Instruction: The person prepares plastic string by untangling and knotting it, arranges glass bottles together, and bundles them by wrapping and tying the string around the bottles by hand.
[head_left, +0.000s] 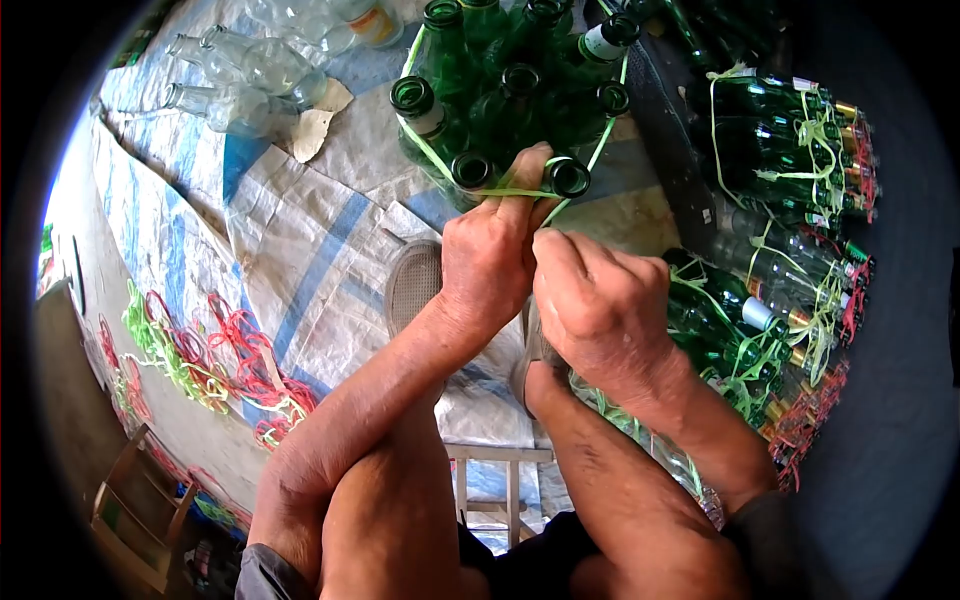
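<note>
Several green glass bottles (515, 100) stand upright in a cluster, with a light green string (428, 150) looped around their necks. My left hand (490, 240) is at the near side of the cluster, a finger extended between two front bottle necks and against the string. Close beside it, my right hand (600, 300) is closed in a pinch on the string, just below the front right bottle neck. The fingertips of both hands nearly meet, and the lower fingers of my left hand are partly hidden.
Clear bottles (270, 70) lie on the tarp (310, 220) at the upper left. Tied bundles of green bottles (770, 150) line the right side. Red and green strings (220, 350) are heaped at the left. A wooden stool (140, 500) is at the lower left.
</note>
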